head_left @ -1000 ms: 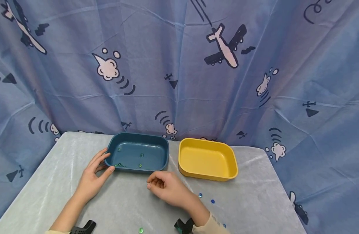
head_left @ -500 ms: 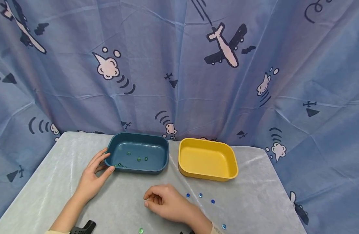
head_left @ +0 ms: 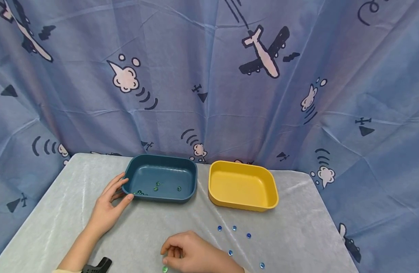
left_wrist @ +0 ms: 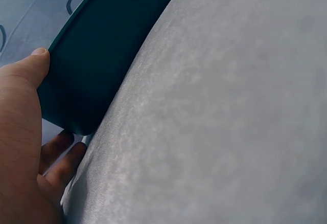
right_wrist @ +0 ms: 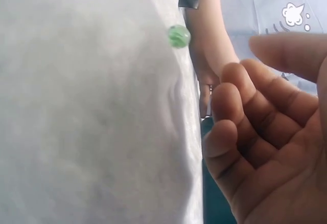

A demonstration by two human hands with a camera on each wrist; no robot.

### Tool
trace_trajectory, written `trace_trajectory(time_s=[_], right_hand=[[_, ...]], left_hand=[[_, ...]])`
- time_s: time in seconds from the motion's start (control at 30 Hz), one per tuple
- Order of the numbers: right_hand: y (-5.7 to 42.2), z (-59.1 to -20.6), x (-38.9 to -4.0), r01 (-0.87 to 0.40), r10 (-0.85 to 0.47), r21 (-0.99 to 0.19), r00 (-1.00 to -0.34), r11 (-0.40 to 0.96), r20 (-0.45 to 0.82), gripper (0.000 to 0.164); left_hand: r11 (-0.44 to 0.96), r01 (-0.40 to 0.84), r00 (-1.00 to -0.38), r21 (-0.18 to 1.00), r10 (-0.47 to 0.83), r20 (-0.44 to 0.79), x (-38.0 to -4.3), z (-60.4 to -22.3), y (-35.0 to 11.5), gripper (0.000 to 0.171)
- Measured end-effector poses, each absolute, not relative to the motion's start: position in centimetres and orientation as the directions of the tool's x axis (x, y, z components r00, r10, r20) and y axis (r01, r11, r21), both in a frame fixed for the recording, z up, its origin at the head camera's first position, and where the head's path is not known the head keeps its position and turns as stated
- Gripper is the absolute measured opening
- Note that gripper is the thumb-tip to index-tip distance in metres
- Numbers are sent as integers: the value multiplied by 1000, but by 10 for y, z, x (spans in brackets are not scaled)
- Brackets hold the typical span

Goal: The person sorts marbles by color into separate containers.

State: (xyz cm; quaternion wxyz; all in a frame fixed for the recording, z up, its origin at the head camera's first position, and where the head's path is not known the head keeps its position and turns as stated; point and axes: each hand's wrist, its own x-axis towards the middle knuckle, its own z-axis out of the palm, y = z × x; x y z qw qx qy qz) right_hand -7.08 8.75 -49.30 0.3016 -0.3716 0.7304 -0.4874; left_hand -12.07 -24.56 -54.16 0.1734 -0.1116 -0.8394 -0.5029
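My left hand (head_left: 105,210) holds the front left corner of a teal plastic box (head_left: 185,199), thumb on the front rim and fingers along the left side. In the left wrist view the thumb presses the box's rim (left_wrist: 76,75). Several green marbles (head_left: 156,188) lie inside the box. Lower down, my right hand (head_left: 192,252) hovers over the table with loosely bent fingers and nothing in its grasp. Just below its thumb and index finger sits a single green marble (head_left: 165,269). The right wrist view shows that marble (right_wrist: 179,37) apart from the fingers (right_wrist: 227,104).
A yellow box (head_left: 243,187) stands right of the teal one, a narrow gap between them. Several blue marbles (head_left: 248,236) are scattered on the pale tablecloth (head_left: 298,227) before it. A blue patterned curtain (head_left: 168,76) hangs behind the table.
My right hand has moved from the teal box's front edge down toward the loose green marble. Some marbles in the box have rolled. Blue marbles have come into view; my left hand stays put.
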Motion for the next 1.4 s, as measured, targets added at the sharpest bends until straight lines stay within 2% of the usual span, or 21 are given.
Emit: trace_trajectory(time_s=[0.1,0.4,0.67,0.97,1.4], right_hand=[[88,-496,-70,-138,-838,-953,-521,270,-162,12],[86,-499,-67,-155,-833,-915,-491,373,-257,11],[80,-499,-65,-373,-850,-810,-455,453,-266,15],[77,-505,-65,-558,-889,-719,-416,414,-190,16],[76,-506,-65,-592,-889,-687,-419,421,-185,9]], left_hand=[[469,360,-916,806,12,402,-121,-540,-245,58],[470,357,-917,807,11,399,-121,-539,-244,57],[468,360,-915,807,10,403,-121,-540,-246,58],[471,361,-914,805,8,405,-121,-541,-246,59],[474,362,-914,803,9,406,-120,-541,-245,57]])
